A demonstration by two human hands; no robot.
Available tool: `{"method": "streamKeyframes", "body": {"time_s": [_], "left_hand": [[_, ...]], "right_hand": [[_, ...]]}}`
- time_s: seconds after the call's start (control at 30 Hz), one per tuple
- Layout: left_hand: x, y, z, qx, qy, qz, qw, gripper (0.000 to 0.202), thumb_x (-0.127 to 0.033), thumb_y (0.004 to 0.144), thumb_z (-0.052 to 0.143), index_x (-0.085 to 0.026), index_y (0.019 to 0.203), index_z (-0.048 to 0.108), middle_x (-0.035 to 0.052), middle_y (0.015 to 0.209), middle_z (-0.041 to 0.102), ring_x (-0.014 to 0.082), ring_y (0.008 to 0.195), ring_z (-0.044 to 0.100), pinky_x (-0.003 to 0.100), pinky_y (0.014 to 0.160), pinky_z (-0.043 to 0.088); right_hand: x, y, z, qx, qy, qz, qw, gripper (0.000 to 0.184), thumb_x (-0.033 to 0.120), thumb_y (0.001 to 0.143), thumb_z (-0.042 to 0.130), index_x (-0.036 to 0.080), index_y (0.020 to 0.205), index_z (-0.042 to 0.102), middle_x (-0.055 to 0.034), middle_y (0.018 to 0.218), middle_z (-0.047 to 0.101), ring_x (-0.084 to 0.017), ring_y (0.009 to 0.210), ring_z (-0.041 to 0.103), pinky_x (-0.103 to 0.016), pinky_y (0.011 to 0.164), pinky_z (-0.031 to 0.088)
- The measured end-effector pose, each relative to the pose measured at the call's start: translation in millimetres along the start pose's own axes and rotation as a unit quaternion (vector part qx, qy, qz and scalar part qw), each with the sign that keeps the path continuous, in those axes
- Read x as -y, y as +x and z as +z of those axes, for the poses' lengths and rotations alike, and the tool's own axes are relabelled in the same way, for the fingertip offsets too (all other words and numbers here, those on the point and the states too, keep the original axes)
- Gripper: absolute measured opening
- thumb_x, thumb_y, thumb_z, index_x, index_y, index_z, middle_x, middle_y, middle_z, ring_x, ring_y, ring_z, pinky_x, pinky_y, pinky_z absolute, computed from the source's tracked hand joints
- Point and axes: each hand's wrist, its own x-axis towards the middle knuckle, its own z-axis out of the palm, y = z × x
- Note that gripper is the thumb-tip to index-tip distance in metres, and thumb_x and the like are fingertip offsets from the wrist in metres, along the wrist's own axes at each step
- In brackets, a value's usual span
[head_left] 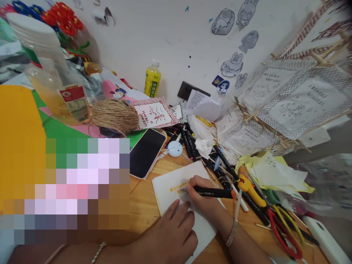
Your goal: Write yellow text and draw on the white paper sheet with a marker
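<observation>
A white sheet of paper (pixel 203 227) lies at an angle on the wooden table, with short lines of orange handwriting (pixel 178 187) near its upper middle. My right hand (pixel 205 200) is closed around a black marker (pixel 216 192) with an orange end. The marker's tip is at the writing, partly hidden by the fingers. My left hand (pixel 173 233) rests on the sheet's lower left part, index finger stretched out and the other fingers loosely bent, holding nothing.
A phone (pixel 147 154), a twine ball (pixel 115 116) and a large jar (pixel 52 73) stand left and behind. To the right lie several markers (pixel 189 143), a yellow glue gun (pixel 249 187), red-handled scissors (pixel 284 234) and a stick frame with drawn panels (pixel 294 99).
</observation>
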Motion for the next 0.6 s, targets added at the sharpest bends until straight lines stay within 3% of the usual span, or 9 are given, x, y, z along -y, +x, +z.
{"method": "streamKeyframes", "body": {"time_s": [0.5,0.6], "left_hand": [[-0.3,-0.6,1.9,-0.017,-0.001,-0.009,1.000,0.017,-0.034,0.088,0.052,-0.018,0.085,0.058,0.0102,0.109,0.062,0.0304,0.109,0.052,0.045,0.098,0.030],[-2.0,-1.6,3.7,-0.025,-0.006,-0.036,0.999,0.019,-0.035,0.088,0.053,-0.017,0.084,0.057,0.0132,0.113,0.060,0.0311,0.113,0.051,0.044,0.097,0.033]], "right_hand": [[1.4,-0.4,0.1,-0.001,-0.013,-0.008,1.000,0.027,0.026,0.076,0.045,0.021,0.051,0.037,0.0035,0.048,0.042,-0.011,0.047,0.040,-0.023,0.046,0.030],[0.8,-0.5,-0.9,-0.003,-0.014,-0.013,1.000,0.026,0.026,0.076,0.045,0.020,0.051,0.038,0.0035,0.048,0.043,-0.011,0.047,0.040,-0.023,0.046,0.030]]}}
